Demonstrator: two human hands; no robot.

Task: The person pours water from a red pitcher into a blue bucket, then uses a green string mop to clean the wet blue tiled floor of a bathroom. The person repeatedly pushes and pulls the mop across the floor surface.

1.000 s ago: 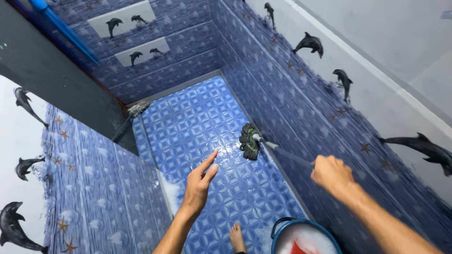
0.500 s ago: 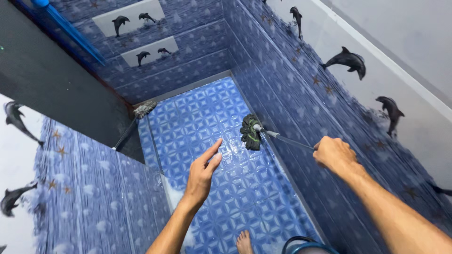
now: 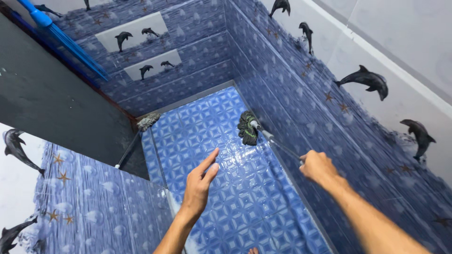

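1. The right hand (image 3: 318, 167) is closed in a fist around the thin handle of a mop (image 3: 263, 135), gripping it near the handle's upper end, close by the blue tiled wall (image 3: 301, 108) on the right.
2. The handle runs down and away from the fist to the dark mop head (image 3: 246, 128), which has green strands in it and lies on the floor (image 3: 212, 155) against its right edge, where floor and wall meet.
3. The floor is laid with blue patterned tiles and looks wet and shiny just in front of the mop head.
4. The left hand (image 3: 199, 182) holds nothing: it hangs in the air over the middle of the floor, palm flat, fingers straight and close together, thumb a little apart, pointing toward the mop head but well short of it.
5. A second mop (image 3: 141, 129) with a pale grey head leans at the floor's far left corner, its handle slanting down along a dark panel (image 3: 52, 108).
6. A blue broom (image 3: 66, 40) is propped high against that panel, at the upper left.
7. Grey dolphin figures (image 3: 365, 80) and small starfish decorate the walls.
8. At the bottom edge of the view something pale, perhaps a toe, just shows on the floor; too little is visible to be sure.
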